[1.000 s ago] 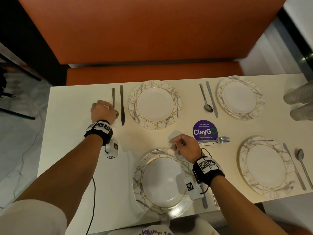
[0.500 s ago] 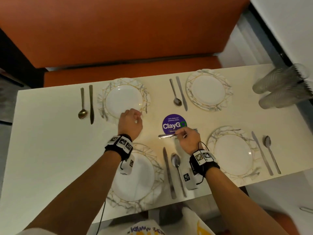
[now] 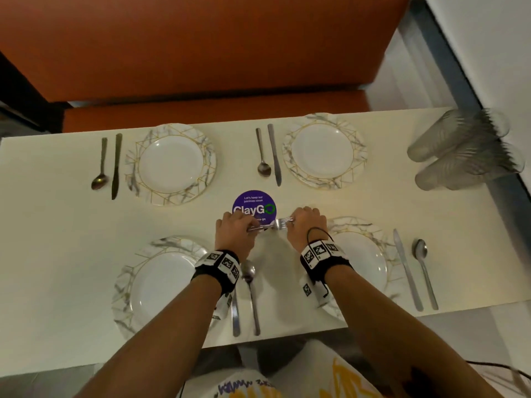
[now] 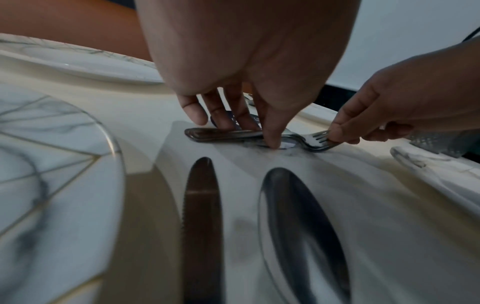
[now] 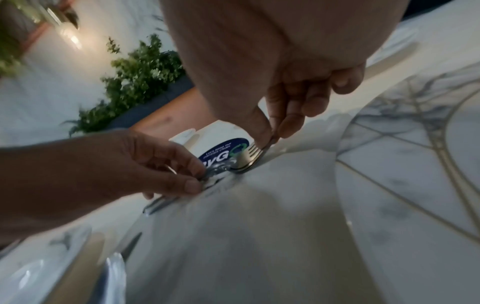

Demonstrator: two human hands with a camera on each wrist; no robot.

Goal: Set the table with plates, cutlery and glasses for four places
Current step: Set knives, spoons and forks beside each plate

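A small stack of metal forks (image 3: 273, 224) lies crosswise on the white table (image 3: 57, 254), just in front of the purple ClayGo sticker (image 3: 254, 203). My left hand (image 3: 250, 226) grips the handles (image 4: 221, 133), thumb pressed down at the necks. My right hand (image 3: 290, 222) pinches the tines (image 5: 250, 154) between thumb and forefinger. Four marble-rimmed plates are laid: far left (image 3: 132, 168), far right (image 3: 359, 156), near left (image 3: 123, 282), near right (image 3: 353, 222). A knife (image 3: 235, 317) and spoon (image 3: 253, 297) lie between the near plates, under my left wrist.
Clear cups (image 3: 465, 150) lie stacked on their sides at the table's far right corner. Knife-and-spoon pairs lie left of each far plate (image 3: 116, 168) (image 3: 274, 153) and right of the near right plate (image 3: 408, 271). An orange bench (image 3: 201, 53) runs along the far side.
My left hand came from the far left setting to the table's middle and took the fork handles. My right hand slid along the forks to their tines.
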